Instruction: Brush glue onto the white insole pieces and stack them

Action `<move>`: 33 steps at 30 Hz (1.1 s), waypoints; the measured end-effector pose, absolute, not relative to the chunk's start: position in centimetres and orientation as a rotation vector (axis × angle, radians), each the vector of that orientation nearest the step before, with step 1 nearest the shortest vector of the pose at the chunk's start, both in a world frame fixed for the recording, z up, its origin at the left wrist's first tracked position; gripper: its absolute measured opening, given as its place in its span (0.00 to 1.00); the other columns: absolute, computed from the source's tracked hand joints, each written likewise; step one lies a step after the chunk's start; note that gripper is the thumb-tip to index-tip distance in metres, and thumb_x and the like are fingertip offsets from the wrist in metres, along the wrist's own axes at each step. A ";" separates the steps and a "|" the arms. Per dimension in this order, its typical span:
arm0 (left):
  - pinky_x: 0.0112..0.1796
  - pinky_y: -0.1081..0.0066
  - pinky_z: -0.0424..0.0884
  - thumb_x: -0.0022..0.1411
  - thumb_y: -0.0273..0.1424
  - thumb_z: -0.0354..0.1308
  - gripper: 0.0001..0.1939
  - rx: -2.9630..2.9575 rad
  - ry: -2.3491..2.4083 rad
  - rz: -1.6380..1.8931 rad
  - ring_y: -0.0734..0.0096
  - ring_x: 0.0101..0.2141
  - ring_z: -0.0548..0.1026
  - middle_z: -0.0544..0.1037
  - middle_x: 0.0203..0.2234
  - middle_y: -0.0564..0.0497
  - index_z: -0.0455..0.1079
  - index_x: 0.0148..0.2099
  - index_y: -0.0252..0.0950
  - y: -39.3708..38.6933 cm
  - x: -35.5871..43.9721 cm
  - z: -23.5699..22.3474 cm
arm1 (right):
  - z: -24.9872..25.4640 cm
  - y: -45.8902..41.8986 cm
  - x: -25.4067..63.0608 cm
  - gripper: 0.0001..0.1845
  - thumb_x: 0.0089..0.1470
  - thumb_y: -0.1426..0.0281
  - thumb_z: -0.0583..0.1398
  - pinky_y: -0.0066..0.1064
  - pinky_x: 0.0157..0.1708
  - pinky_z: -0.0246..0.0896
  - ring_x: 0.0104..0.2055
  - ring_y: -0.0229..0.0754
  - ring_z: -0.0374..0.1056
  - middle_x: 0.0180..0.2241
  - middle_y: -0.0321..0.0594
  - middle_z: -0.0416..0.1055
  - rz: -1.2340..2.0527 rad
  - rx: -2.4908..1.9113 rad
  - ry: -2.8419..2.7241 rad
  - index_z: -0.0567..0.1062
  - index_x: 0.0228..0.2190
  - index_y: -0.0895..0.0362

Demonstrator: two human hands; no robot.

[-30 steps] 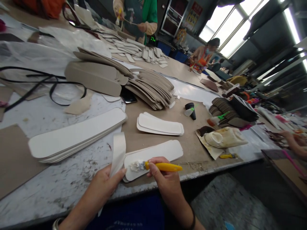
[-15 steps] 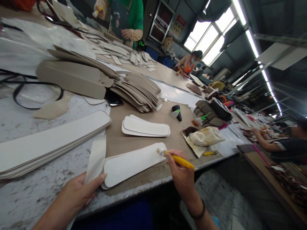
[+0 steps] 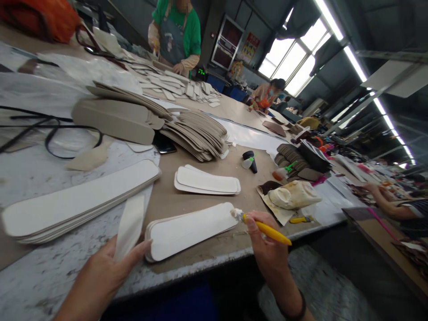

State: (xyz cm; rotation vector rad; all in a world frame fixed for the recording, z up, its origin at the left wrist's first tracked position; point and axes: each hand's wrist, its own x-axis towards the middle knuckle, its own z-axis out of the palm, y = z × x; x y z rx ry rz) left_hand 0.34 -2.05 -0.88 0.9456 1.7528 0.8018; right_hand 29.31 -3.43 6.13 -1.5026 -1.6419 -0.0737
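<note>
My right hand (image 3: 271, 254) is closed around a brush (image 3: 276, 234) with a yellow handle. Its whitish bristles are at the right end of a small stack of long white round-ended pieces (image 3: 192, 232). My left hand (image 3: 95, 278) has a pale, thin strip (image 3: 129, 223) between thumb and fingers, and its thumb tip is against the left end of that stack. Just behind lies a second, smaller pile of white pieces (image 3: 209, 182). Long white panels (image 3: 80, 196) are stacked to the left.
Grey-brown pieces (image 3: 197, 133) lie fanned farther back, near a phone (image 3: 163, 145). On the right stand a glue-stained container (image 3: 294, 194), a second yellow brush (image 3: 301, 219) and a small bottle (image 3: 284, 171). A co-worker in green (image 3: 190, 35) works across the table.
The brush in my right hand has moved right, from on top of the white piece to its right end. My left hand keeps the strip. The co-worker's hands have lowered toward the table.
</note>
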 end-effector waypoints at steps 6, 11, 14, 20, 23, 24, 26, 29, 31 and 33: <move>0.21 0.70 0.59 0.53 0.61 0.54 0.27 0.817 1.410 0.980 0.70 0.15 0.60 0.63 0.10 0.59 0.71 0.31 0.40 -3.8 1.6 2.5 | 6.9 -1.7 24.5 0.21 0.65 0.56 0.53 0.30 0.29 0.66 0.29 0.40 0.69 0.26 0.38 0.71 0.749 -1.414 -1.697 0.73 0.27 0.55; 0.35 0.67 0.69 0.50 0.57 0.61 0.25 0.815 1.386 1.047 0.63 0.27 0.73 0.77 0.19 0.51 0.74 0.22 0.39 -4.9 3.2 3.6 | 6.2 0.7 19.1 0.33 0.54 0.38 0.54 0.24 0.14 0.51 0.17 0.31 0.55 0.21 0.31 0.63 1.580 -1.298 -1.501 0.72 0.28 0.56; 0.34 0.67 0.69 0.44 0.55 0.66 0.23 0.733 1.374 1.028 0.62 0.27 0.72 0.78 0.20 0.51 0.77 0.24 0.39 -5.4 3.9 3.1 | 6.2 1.7 17.3 0.31 0.44 0.39 0.63 0.22 0.13 0.48 0.17 0.29 0.51 0.21 0.28 0.61 1.763 -1.234 -1.279 0.70 0.28 0.56; 0.30 0.68 0.68 0.48 0.56 0.64 0.26 0.877 1.218 0.945 0.63 0.26 0.71 0.77 0.20 0.50 0.81 0.29 0.37 -6.2 4.9 0.0 | 6.9 1.9 17.1 0.22 0.42 0.53 0.70 0.23 0.14 0.43 0.16 0.28 0.49 0.16 0.24 0.58 1.812 -1.234 -1.311 0.69 0.24 0.56; 0.28 0.70 0.66 0.50 0.57 0.62 0.26 0.913 1.224 0.925 0.67 0.24 0.69 0.76 0.19 0.50 0.79 0.27 0.36 -6.4 5.2 -1.0 | 7.1 1.5 18.0 0.20 0.42 0.56 0.70 0.23 0.17 0.44 0.17 0.28 0.51 0.17 0.25 0.60 1.856 -1.256 -1.368 0.69 0.24 0.57; 0.27 0.71 0.65 0.50 0.57 0.62 0.27 0.902 1.237 0.917 0.69 0.23 0.67 0.75 0.18 0.51 0.77 0.25 0.36 -6.4 5.2 -1.1 | 7.1 1.3 18.3 0.20 0.42 0.56 0.70 0.23 0.17 0.45 0.18 0.28 0.51 0.17 0.26 0.60 1.863 -1.262 -1.375 0.70 0.24 0.57; 0.25 0.72 0.62 0.49 0.57 0.62 0.27 0.867 1.254 0.907 0.71 0.21 0.64 0.73 0.17 0.53 0.75 0.24 0.36 -6.3 5.2 -1.3 | 7.1 1.1 18.9 0.20 0.41 0.57 0.71 0.23 0.18 0.45 0.18 0.29 0.52 0.17 0.26 0.60 1.888 -1.267 -1.379 0.70 0.24 0.57; 0.27 0.71 0.62 0.48 0.57 0.64 0.27 0.866 1.250 0.900 0.68 0.25 0.66 0.73 0.19 0.52 0.75 0.25 0.36 -6.1 5.0 -1.3 | 7.0 0.9 19.5 0.22 0.43 0.53 0.69 0.24 0.17 0.43 0.17 0.29 0.51 0.16 0.25 0.58 1.895 -1.244 -1.370 0.68 0.24 0.56; 0.30 0.71 0.63 0.47 0.56 0.64 0.26 0.893 1.259 0.907 0.66 0.28 0.67 0.73 0.21 0.52 0.75 0.25 0.36 -5.9 4.9 -1.3 | 6.8 0.9 19.8 0.24 0.45 0.50 0.67 0.24 0.16 0.43 0.17 0.29 0.51 0.16 0.25 0.58 1.833 -1.235 -1.369 0.67 0.25 0.56; 0.29 0.71 0.62 0.47 0.56 0.65 0.26 0.897 1.291 0.908 0.67 0.27 0.65 0.70 0.20 0.54 0.72 0.23 0.36 -5.9 4.9 -1.3 | 6.7 1.0 19.9 0.24 0.47 0.49 0.66 0.24 0.17 0.45 0.17 0.29 0.51 0.17 0.25 0.58 1.733 -1.247 -1.368 0.66 0.26 0.55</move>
